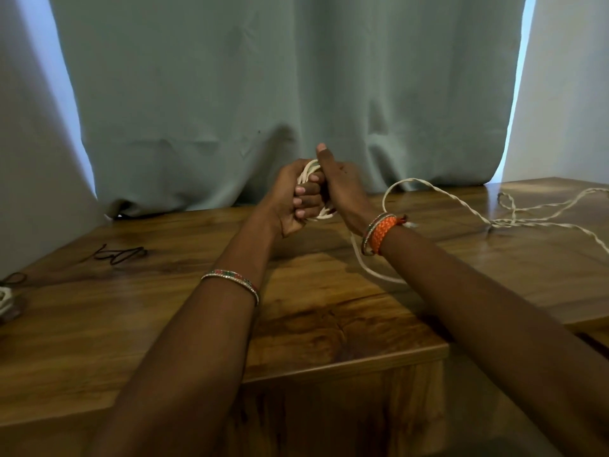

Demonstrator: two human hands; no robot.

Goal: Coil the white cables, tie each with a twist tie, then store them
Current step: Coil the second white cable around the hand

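I hold a coil of white cable (311, 174) above the far middle of the wooden table (164, 324). My left hand (293, 199) has its fingers (304, 201) curled tight round the loops, and my right hand (339, 186) closes on the same coil, thumb pointing up. The loose length of cable (501, 221) trails off to the right across the table. Dark twist ties (120, 255) lie at the left, and another coiled cable (5, 300) sits at the left edge.

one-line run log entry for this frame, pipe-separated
step: coiling | left hand: grips white cable coil | right hand: grips coil | cable tail: loose on table | twist ties: untouched
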